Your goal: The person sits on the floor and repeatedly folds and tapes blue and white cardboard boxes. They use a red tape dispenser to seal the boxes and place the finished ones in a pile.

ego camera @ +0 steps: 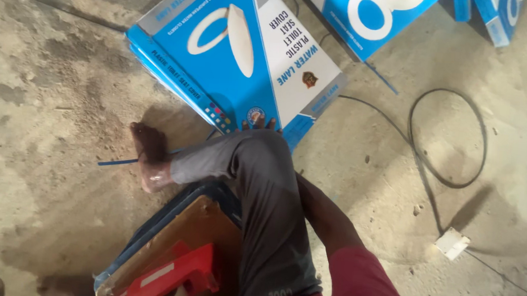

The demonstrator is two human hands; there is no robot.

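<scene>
Head view: right hand [259, 124] behind bent knee [263, 151], fingertips only showing, touching near edge of blue-and-white flat carton [235, 55] lying on concrete floor [47, 92]; grasp cannot be told. Left hand unseen. Carton likely light, stiff, smooth-faced; best gripped along opposite edges.

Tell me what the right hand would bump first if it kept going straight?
The blue and white box. The right hand, fingers just showing past the knee, seems to touch its edge.

Glossy blue cardboard box [232, 54], rough matt concrete floor [47, 92], shiny red plastic tool [173, 276]
</scene>
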